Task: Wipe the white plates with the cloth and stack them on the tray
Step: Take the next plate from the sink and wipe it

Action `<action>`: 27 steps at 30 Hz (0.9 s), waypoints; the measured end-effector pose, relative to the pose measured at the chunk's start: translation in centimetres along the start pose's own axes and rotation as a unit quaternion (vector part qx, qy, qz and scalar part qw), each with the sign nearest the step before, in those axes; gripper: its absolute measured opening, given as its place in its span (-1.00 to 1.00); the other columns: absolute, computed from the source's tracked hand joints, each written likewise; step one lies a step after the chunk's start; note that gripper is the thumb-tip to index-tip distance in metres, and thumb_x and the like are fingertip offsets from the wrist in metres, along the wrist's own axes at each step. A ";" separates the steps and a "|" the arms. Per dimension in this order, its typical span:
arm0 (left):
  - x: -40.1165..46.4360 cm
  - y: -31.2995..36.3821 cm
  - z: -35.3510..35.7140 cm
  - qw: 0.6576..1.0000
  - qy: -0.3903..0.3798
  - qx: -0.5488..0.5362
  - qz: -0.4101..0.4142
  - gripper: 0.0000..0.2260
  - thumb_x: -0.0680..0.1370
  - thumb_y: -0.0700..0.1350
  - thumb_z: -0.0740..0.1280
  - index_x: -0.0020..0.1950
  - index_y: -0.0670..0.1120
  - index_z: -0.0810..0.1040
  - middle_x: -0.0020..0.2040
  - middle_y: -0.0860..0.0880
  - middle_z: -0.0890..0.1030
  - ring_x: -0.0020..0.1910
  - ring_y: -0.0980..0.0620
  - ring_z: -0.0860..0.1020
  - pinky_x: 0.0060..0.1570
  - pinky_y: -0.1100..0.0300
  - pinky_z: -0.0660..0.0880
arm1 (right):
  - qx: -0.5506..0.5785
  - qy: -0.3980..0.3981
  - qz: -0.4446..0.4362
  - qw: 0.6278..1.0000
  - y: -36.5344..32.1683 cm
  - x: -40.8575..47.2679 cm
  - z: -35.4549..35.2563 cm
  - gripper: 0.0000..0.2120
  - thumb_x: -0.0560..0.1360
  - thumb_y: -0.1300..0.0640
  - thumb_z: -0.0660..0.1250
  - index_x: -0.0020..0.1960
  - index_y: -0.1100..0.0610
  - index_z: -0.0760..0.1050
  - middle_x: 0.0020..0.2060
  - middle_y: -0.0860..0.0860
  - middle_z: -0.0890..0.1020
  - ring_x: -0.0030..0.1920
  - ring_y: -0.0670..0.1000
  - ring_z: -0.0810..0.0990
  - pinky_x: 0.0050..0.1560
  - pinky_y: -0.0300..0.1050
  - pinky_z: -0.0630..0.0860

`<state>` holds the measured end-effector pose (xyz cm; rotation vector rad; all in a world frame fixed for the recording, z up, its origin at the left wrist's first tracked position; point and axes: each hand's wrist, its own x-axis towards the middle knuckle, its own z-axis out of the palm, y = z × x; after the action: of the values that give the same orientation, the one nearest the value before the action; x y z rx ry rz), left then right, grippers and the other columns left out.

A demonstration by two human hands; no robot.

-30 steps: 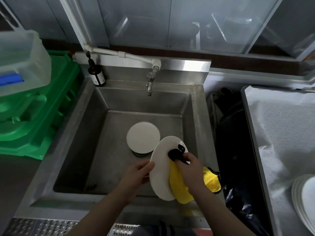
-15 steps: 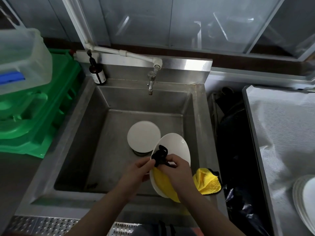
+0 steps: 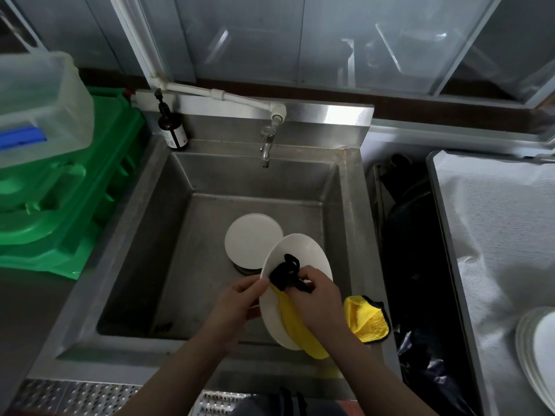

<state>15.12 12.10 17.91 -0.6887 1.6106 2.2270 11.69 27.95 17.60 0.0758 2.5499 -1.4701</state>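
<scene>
A steel sink [image 3: 156, 235] fills the middle, its tap [image 3: 265, 145] at the far wall and a brown bottle [image 3: 172, 127] on the far left corner. Green crates [image 3: 69, 205] sit to the left under a clear tub [image 3: 39, 100]. On the right a tray [image 3: 495, 235] lined with white cloth carries a stack of plates [image 3: 537, 349] at its near edge. One white plate [image 3: 252, 240] lies flat in the sink. A second plate [image 3: 303, 253] is held tilted over the near side: the left hand [image 3: 237, 304] pinches its left rim, and the right hand [image 3: 321, 298] clenches a yellow cloth [image 3: 366, 319] with black trim against its face.
</scene>
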 end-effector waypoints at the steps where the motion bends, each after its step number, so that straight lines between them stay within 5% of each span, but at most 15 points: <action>1: 0.0 0.0 0.0 1.000 0.004 -0.001 -0.001 -0.66 0.45 -0.01 0.36 0.13 -0.17 0.66 0.02 -0.16 0.72 -0.01 -0.09 0.69 -0.10 0.14 0.61 | 0.002 0.004 0.005 1.000 0.2 0.1 0.0 -0.92 0.46 0.12 0.42 -0.17 0.01 0.54 -0.26 -0.09 0.59 -0.18 -0.12 0.52 -0.24 -0.31 0.37; 12: 0.0 0.2 -0.1 0.999 0.049 -0.009 -0.010 -0.84 0.60 -0.19 0.30 0.05 -0.21 0.67 -0.11 -0.14 0.73 -0.17 -0.02 0.70 -0.26 0.20 0.60 | 0.020 0.013 0.052 0.998 2.5 1.2 -0.7 -0.88 0.46 0.12 0.42 -0.23 0.05 0.52 -0.31 -0.03 0.57 -0.21 0.01 0.54 -0.21 -0.04 0.47; 27: -0.3 0.7 0.3 0.998 0.047 -0.028 -0.009 -0.84 0.59 -0.24 0.30 0.00 -0.17 0.68 -0.12 -0.13 0.73 -0.19 0.00 0.69 -0.25 0.20 0.60 | -0.057 0.061 0.049 0.995 5.2 2.2 -3.0 -0.88 0.45 0.24 0.38 -0.22 0.09 0.49 -0.31 0.00 0.54 -0.27 -0.04 0.48 -0.34 -0.20 0.27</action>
<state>14.94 12.15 18.68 -0.8318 1.5821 2.2660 9.83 33.00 14.19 0.2789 2.6773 -1.3208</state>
